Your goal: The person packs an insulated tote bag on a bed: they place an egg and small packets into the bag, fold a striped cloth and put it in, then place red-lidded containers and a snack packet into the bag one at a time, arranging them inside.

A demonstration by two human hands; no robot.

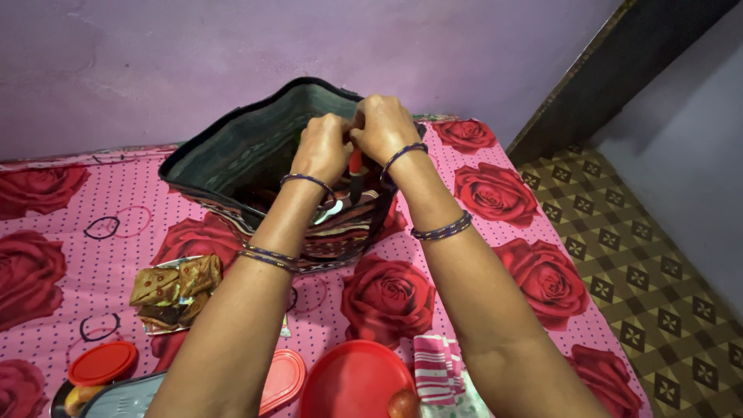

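Note:
A dark striped fabric bag (232, 147) stands open on the pink rose-patterned bed sheet (480, 232). My left hand (321, 147) and my right hand (381, 128) are held together over the bag's far rim, fingers closed on something small at its edge; what they pinch is hidden by the hands. A red-handled item (355, 172) hangs just below them, inside the bag. Both wrists and forearms wear thin blue bangles.
Triangular pastries on a foil tray (176, 290) lie left of my left arm. A red lid (102, 362), a pink-lidded box (282, 379), a red plate (352, 383) and a striped cloth (437, 370) sit near the bed's front edge. Patterned floor (642, 271) at right.

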